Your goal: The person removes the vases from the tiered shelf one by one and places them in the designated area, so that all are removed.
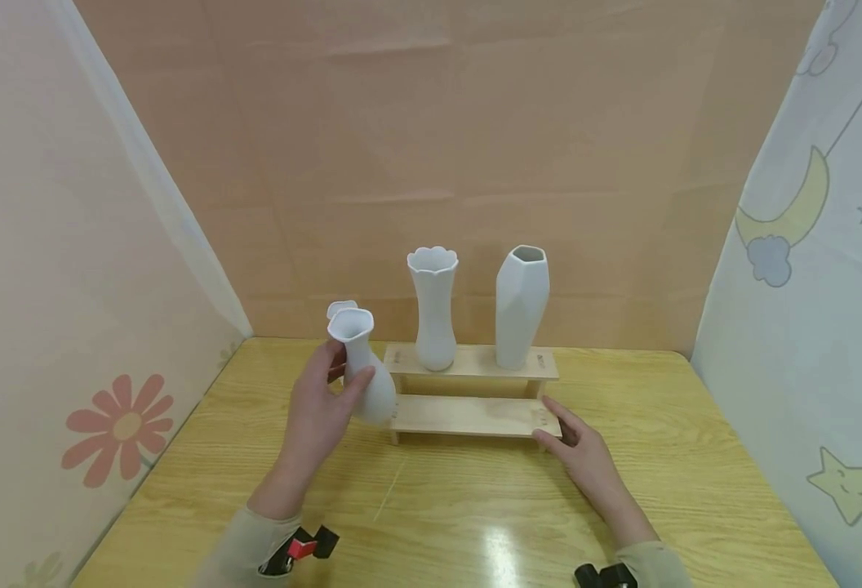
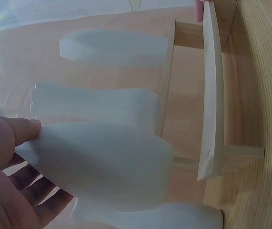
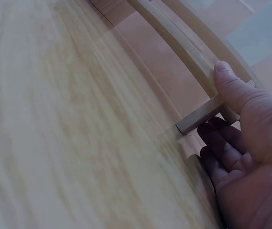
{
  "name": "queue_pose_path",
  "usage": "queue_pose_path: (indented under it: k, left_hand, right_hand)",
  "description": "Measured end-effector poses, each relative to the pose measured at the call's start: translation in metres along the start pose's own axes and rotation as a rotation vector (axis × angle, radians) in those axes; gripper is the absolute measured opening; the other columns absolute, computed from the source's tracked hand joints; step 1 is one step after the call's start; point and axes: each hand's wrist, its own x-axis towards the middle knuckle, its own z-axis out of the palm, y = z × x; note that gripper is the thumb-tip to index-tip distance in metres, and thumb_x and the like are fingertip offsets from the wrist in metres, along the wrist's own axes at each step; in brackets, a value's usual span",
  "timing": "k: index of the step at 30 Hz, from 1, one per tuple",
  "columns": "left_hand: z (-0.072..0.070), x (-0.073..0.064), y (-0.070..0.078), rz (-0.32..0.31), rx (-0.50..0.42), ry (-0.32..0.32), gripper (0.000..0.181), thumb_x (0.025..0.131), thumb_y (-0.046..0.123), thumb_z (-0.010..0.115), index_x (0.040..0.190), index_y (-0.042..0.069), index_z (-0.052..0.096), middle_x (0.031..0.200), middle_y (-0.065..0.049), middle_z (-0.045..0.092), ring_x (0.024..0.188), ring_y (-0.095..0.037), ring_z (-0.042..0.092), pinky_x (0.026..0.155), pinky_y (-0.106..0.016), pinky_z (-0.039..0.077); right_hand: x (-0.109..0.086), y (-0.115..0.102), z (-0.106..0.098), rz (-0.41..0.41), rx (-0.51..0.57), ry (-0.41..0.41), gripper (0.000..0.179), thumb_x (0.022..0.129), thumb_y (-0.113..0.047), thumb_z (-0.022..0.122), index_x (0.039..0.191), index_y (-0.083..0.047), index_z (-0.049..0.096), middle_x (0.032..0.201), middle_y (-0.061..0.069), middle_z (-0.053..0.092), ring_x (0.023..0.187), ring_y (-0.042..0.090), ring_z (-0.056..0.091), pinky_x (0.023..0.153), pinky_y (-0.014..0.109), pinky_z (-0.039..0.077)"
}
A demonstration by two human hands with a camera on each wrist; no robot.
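My left hand (image 1: 321, 408) grips a white vase (image 1: 377, 392) with a wavy flared mouth, thumb on one side and fingers on the other. The vase leans slightly, raised beside the left end of a two-step wooden stand (image 1: 475, 415). Behind it, another white vase (image 2: 155, 217) stands on the table, mostly hidden in the head view. My right hand (image 1: 585, 457) holds the stand's lower step at its right end, the thumb (image 3: 228, 78) at the board's edge and the fingers beneath. A scalloped-rim vase (image 1: 434, 314) and a faceted vase (image 1: 522, 310) stand upright on the upper step.
The stand sits on a wood-grain table (image 1: 431, 514) near its back edge. An orange-brown backdrop (image 1: 475, 147) rises behind it. Patterned pale sheets hang on the left (image 1: 71, 286) and right (image 1: 806, 343).
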Motion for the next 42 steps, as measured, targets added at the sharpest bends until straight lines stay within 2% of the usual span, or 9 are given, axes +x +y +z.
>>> queue_pose_path:
  k: [14, 21, 26, 32, 34, 39, 42]
  left_hand:
    - [-0.023, 0.005, -0.026, 0.035, 0.063, 0.093, 0.048, 0.102, 0.006, 0.081, 0.143, -0.003, 0.059, 0.131, -0.023, 0.069, 0.123, -0.043, 0.067, 0.105, -0.065, 0.056]
    - [-0.03, 0.008, -0.038, -0.036, 0.088, 0.1, 0.047, 0.104, 0.01, 0.079, 0.144, -0.003, 0.058, 0.132, -0.024, 0.067, 0.125, -0.044, 0.066, 0.107, -0.065, 0.054]
    - [-0.033, 0.01, -0.045, -0.074, 0.089, 0.112, 0.048, 0.105, 0.01, 0.079, 0.145, -0.004, 0.057, 0.133, -0.025, 0.066, 0.126, -0.044, 0.065, 0.108, -0.063, 0.054]
    - [-0.036, 0.013, -0.055, -0.098, 0.102, 0.131, 0.048, 0.106, 0.011, 0.077, 0.146, -0.004, 0.056, 0.135, -0.025, 0.065, 0.128, -0.044, 0.063, 0.11, -0.064, 0.053]
    - [-0.037, 0.014, -0.059, -0.105, 0.108, 0.142, 0.048, 0.106, 0.01, 0.076, 0.147, -0.004, 0.056, 0.136, -0.026, 0.064, 0.129, -0.045, 0.063, 0.11, -0.064, 0.052]
    - [-0.039, 0.019, -0.069, -0.124, 0.123, 0.164, 0.049, 0.106, 0.008, 0.075, 0.149, -0.006, 0.055, 0.138, -0.029, 0.063, 0.13, -0.048, 0.062, 0.111, -0.064, 0.052]
    - [-0.04, 0.022, -0.075, -0.138, 0.133, 0.168, 0.05, 0.107, 0.009, 0.074, 0.15, -0.007, 0.054, 0.139, -0.03, 0.062, 0.131, -0.05, 0.061, 0.111, -0.065, 0.051]
  right_hand:
    - [0.0, -0.002, -0.001, -0.003, -0.012, 0.006, 0.074, 0.105, -0.048, 0.076, 0.17, -0.028, 0.046, 0.177, 0.007, 0.036, 0.162, 0.037, 0.032, 0.106, 0.005, 0.033]
    - [0.001, 0.0, -0.001, 0.006, -0.029, 0.001, 0.076, 0.105, -0.05, 0.075, 0.17, -0.027, 0.045, 0.177, 0.007, 0.035, 0.162, 0.037, 0.031, 0.118, 0.021, 0.036]
    - [0.001, 0.0, -0.001, 0.015, -0.036, -0.003, 0.077, 0.104, -0.052, 0.074, 0.171, -0.028, 0.044, 0.177, 0.007, 0.035, 0.162, 0.036, 0.03, 0.118, 0.02, 0.035]
    - [0.0, -0.002, -0.001, 0.014, -0.028, -0.005, 0.076, 0.105, -0.051, 0.075, 0.171, -0.028, 0.044, 0.177, 0.009, 0.035, 0.163, 0.038, 0.03, 0.122, 0.033, 0.035]
    - [0.0, -0.003, -0.001, 0.012, -0.026, -0.006, 0.076, 0.105, -0.05, 0.075, 0.171, -0.028, 0.044, 0.177, 0.009, 0.034, 0.163, 0.037, 0.03, 0.121, 0.029, 0.035]
    - [-0.001, -0.004, -0.001, 0.005, -0.007, -0.003, 0.075, 0.105, -0.047, 0.076, 0.17, -0.026, 0.045, 0.177, 0.007, 0.035, 0.163, 0.038, 0.03, 0.109, 0.007, 0.033]
    - [-0.002, -0.005, -0.001, 0.001, 0.003, -0.003, 0.075, 0.105, -0.046, 0.076, 0.17, -0.026, 0.045, 0.177, 0.008, 0.035, 0.163, 0.038, 0.029, 0.106, 0.004, 0.032]
